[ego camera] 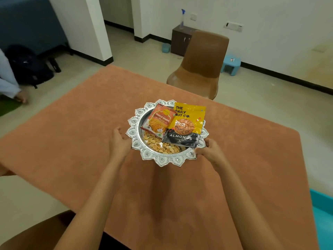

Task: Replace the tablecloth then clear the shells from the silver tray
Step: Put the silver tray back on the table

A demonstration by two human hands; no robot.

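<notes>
Surroundings: brown chair (200,65) pushed up to the far edge of the counter (261,177). Behind the chair, a dark cabinet (180,40) against the wall with a spray bottle (182,18) on top. Blue stool (231,64) on the floor to the right of the chair. Black backpack (28,67) on the floor far left, and next to it another person's pale sleeve (7,76) at the frame edge. Second brown chair (45,230) at the near-left corner. Something teal (322,213) at the right edge, can't tell what.

Orange-brown tablecloth (72,141) covers the whole counter top, lying flat.

Silver tray (162,160), scalloped rim, sits about mid-counter on the cloth. Shells (162,147) are piled in the near half of the tray. Two packs overlie the far half: orange snack packet (158,121) on the left, yellow-black almond pouch (185,123) on the right. The pouch overlaps the packet's right edge and its bottom end covers part of the shell pile.

Hands: both arms reach straight out from the near edge, one to each side of the tray. Right hand (209,150) pinches the near-right rim, thumb on the near side, fingers curled over the top. Left hand (119,141) is at the left rim, palm facing the tray, fingers loosely curled. Can't tell whether it's gripping the rim or sitting just beside it.
</notes>
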